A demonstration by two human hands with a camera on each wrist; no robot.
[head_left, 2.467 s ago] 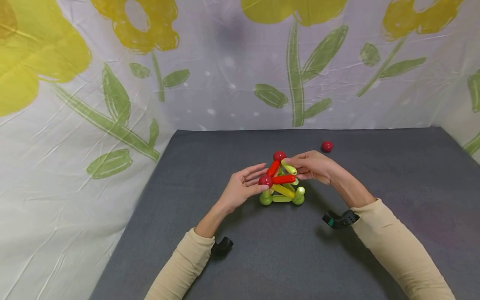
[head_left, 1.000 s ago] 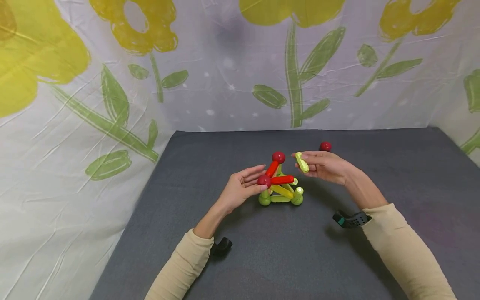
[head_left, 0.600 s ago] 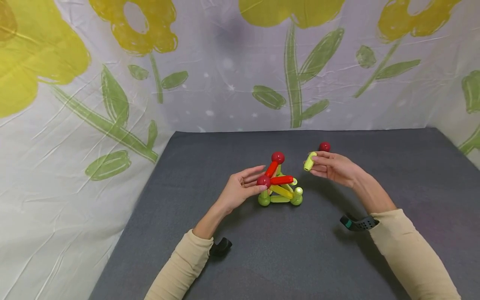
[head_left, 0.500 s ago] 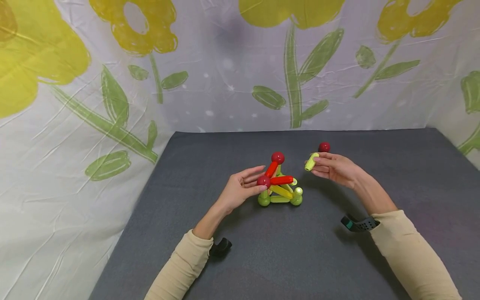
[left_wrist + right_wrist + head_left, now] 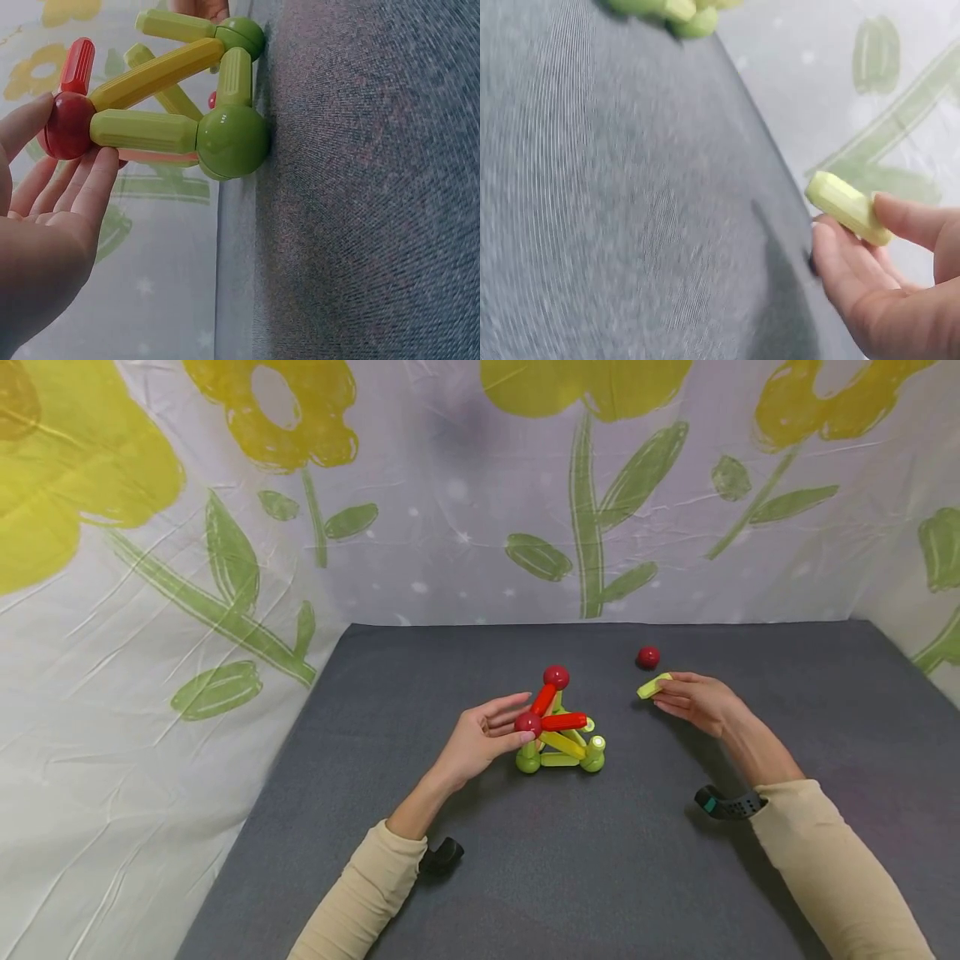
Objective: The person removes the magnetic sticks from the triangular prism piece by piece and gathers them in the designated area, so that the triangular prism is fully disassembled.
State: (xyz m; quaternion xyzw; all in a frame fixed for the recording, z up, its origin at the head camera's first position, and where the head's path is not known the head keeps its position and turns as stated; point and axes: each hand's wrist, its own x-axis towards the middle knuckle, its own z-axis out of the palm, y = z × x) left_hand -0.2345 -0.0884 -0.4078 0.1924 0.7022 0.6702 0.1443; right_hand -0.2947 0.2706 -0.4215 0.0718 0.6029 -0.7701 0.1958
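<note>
My left hand (image 5: 480,735) steadies a frame of building sticks and balls, thumb and fingers gripping its front red ball (image 5: 69,126). Green balls (image 5: 234,141) form the base on the table, joined by light green sticks (image 5: 142,130) and a yellow stick (image 5: 157,73). From the gripped ball, one red stick (image 5: 564,721) points right with a free end, and another leads back to a second red ball (image 5: 556,677). Off to the right, my right hand (image 5: 701,703) pinches a loose light green stick (image 5: 847,206) between thumb and fingers, above the table.
A loose red ball (image 5: 648,657) lies near the table's back edge, just beyond the right hand. The dark grey table (image 5: 570,877) meets a flower-print cloth (image 5: 450,543) at the back and left. Dark bands (image 5: 729,803) sit at both wrists.
My right hand has drawn the light green stick away from the upper frame and carried it right, turning it along the way. The left hand stays at the red ball.
</note>
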